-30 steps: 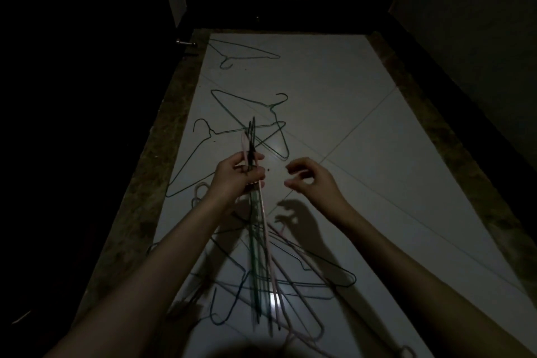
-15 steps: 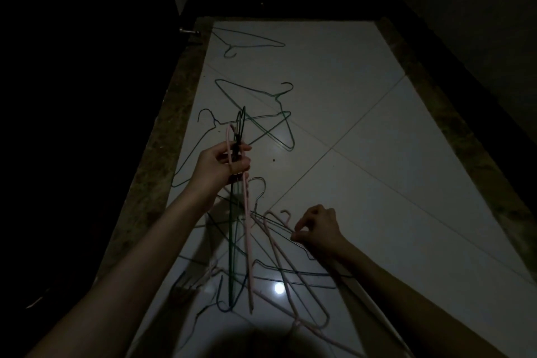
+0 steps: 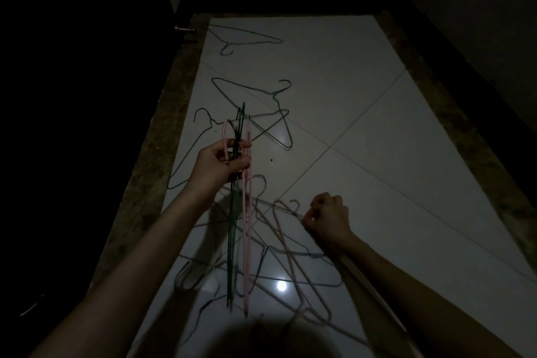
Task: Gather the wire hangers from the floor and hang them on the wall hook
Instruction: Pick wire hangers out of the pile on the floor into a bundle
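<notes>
Floor (image 3: 363, 90): pale glossy tile with diagonal joints, edged by dark speckled stone borders; the room is dim and the surroundings are largely black.
Landmark: the tangled pile of wire hangers (image 3: 279, 264) on the near tiles; all places below are relative to it.
Change: one second ago the right hand was raised and empty, beside the bundle; it has since dropped to the pile's right edge.
Meaning: judged as the start of the next pick-up; the gathering stage is mid-way, and the hanging stage is not begun.
Wall hook: not in view.
Bundle (image 3: 239, 212): held upright above the pile's left side, hooks uppermost, lower ends hanging free over the tangle.
Bundle count: at least two pink and two or three dark green hangers; overlap prevents an exact figure.
Pile count: roughly five or six hangers, pink and grey; exact number cannot be told.
Loose hangers beyond the pile: four, all green. Three overlap just past the bundle (image 3: 255, 113); one lies apart at the far end (image 3: 245, 38).
Left hand (image 3: 220, 163): fingers closed tight round the bundle's necks.
Right hand (image 3: 328, 219): fingertips pinched on a pale hanger (image 3: 287, 212) at the pile's right edge, near its hook.
</notes>
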The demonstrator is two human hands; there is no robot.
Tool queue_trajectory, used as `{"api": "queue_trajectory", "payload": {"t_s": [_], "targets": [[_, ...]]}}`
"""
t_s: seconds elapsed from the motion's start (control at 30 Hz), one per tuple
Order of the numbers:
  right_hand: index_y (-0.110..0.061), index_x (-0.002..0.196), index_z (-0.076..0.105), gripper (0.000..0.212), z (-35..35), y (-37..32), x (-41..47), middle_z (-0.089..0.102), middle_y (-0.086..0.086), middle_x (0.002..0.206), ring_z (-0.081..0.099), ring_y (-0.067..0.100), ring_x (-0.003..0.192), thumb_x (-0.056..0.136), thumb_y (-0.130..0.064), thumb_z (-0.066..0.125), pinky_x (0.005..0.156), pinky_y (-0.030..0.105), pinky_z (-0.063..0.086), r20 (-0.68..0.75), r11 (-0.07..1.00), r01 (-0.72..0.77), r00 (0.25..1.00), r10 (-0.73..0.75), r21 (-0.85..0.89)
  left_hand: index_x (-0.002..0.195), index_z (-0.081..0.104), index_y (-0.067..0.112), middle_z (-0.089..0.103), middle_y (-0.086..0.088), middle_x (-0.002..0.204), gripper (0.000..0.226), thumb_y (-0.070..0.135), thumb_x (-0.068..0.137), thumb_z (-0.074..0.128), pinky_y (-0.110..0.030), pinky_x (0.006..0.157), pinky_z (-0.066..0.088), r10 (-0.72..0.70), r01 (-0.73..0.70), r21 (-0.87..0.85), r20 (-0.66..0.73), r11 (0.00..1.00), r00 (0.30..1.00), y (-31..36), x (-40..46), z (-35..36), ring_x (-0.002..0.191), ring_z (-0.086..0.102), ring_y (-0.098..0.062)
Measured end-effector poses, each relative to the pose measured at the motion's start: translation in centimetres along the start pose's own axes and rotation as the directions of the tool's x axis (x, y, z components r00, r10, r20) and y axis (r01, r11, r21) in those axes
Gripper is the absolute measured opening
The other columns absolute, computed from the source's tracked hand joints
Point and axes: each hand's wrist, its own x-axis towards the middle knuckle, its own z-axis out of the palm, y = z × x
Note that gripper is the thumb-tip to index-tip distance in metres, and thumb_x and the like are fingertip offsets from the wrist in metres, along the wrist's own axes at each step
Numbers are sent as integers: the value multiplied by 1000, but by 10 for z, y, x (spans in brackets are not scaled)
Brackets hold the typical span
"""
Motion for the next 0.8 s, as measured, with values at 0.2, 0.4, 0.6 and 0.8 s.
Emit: {"api": "queue_trajectory", "payload": {"t_s": [0.2, 0.4, 0.6, 0.8], "targets": [[-14, 98, 71, 19, -43, 37, 38, 50, 5, 125, 35, 30, 118, 84, -25, 64, 91, 37, 32, -141, 978, -205, 968, 209, 43, 97, 63, 19, 66, -5, 89, 24, -3, 86, 59, -22, 67, 56, 2, -3, -41, -25, 999, 1000, 6, 11, 3, 78, 65, -13], [-23, 117, 61, 41, -47, 55, 38, 44, 4, 136, 32, 29, 127, 78, -27, 72, 100, 35, 28, -128, 967, -191, 968, 214, 169, 103, 63, 9, 65, -3, 86, 22, -5, 86, 58, -17, 62, 55, 3, -6, -85, -40, 996, 999, 4, 11, 12, 75, 64, -11], [-22, 107, 68, 32, -28, 29, 11, 55, -1, 120, 37, 21, 117, 76, -25, 72, 91, 30, 29, -108, 980, 18, 994, 3, 197, 102, 61, 7, 65, -7, 91, 19, -3, 85, 61, -19, 65, 56, -29, 26, -82, -45, 996, 999, -4, 7, 15, 80, 64, -16], [-10, 104, 67, 25, -16, 16, 13, 56, 7, 102, 51, 25, 103, 79, -11, 70, 84, 24, 39, 4, 965, -16, 1000, 15, 263, 88, 60, 14, 66, -6, 83, 18, -4, 84, 61, -17, 61, 54, -44, 39, -124, -37, 991, 998, -3, 1, 10, 67, 66, -6]]}}
